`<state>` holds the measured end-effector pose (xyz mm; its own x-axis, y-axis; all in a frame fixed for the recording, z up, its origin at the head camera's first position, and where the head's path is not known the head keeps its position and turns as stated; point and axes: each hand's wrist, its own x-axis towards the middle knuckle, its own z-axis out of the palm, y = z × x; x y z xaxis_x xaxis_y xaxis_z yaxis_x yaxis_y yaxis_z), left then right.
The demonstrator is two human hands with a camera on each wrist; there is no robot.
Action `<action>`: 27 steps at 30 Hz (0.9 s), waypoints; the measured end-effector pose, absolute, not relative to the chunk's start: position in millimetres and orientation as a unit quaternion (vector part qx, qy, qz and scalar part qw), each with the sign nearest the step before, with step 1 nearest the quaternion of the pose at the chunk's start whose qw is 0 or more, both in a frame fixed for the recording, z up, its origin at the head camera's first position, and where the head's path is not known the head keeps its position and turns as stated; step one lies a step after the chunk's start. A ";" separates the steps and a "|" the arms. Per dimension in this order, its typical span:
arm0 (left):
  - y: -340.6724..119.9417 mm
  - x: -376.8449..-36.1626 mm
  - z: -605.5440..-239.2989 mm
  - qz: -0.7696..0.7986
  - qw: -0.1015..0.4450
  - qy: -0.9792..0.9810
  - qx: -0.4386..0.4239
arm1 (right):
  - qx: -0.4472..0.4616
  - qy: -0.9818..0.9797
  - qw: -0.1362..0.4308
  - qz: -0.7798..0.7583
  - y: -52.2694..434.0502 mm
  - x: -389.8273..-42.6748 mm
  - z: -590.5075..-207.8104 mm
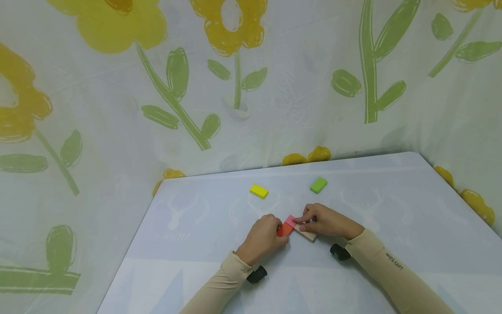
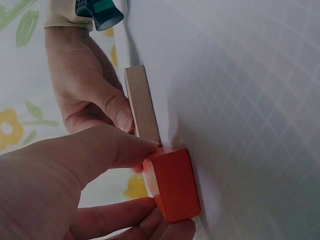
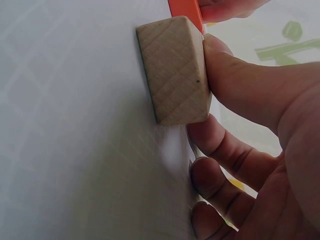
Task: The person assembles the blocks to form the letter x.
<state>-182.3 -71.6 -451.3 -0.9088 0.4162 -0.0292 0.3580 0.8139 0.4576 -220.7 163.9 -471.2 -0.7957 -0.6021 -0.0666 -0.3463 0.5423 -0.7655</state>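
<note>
Evidently both hands are at work on a small join near the middle of the surface [image 1: 211,196], one from each side. On the left, the left hand [image 1: 263,239] has the orange block [image 1: 284,230] between its thumb and bent fingers, the thumb at the top edge and the fingers along the outer side; that grip leaves the inner end free, probably so it can sit against its neighbours. The pink block [image 1: 290,220] lies at the far end of the orange one, touching it. From the right, the right hand [image 1: 329,221] is nearly closed about the wood block [image 1: 306,235], its thumb lying on top and a finger bent down at the far side, with the index tip reaching toward the pink block. How hard it squeezes I cannot tell. The thumb's place on top seems meant to keep the wood flat on the surface while its far-left end meets the pink and orange blocks at an angle. Holding from opposite sides would let each hand steady its piece against the other's push.

Farther off, the yellow block [image 1: 259,191] lies to the left and the green block [image 1: 318,185] to the right, well apart and untouched, perhaps set there to leave room for the fingers.
</note>
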 end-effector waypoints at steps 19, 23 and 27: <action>-72.2 -181.8 -451.9 0.227 0.046 0.948 0.219 | -0.282 0.865 0.152 -0.387 164.8 -221.2 -473.8; -72.2 -181.8 -452.1 0.230 0.045 0.947 0.220 | -0.283 0.863 0.154 -0.389 164.9 -221.5 -473.6; -72.0 -182.0 -452.3 0.232 0.047 0.946 0.219 | -0.279 0.864 0.157 -0.389 164.8 -221.7 -473.4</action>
<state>-182.0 -72.0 -452.3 -0.8993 0.4373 0.0123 0.3932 0.7957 0.4608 -221.7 164.8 -473.4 -0.7945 -0.6048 -0.0546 -0.3602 0.5417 -0.7595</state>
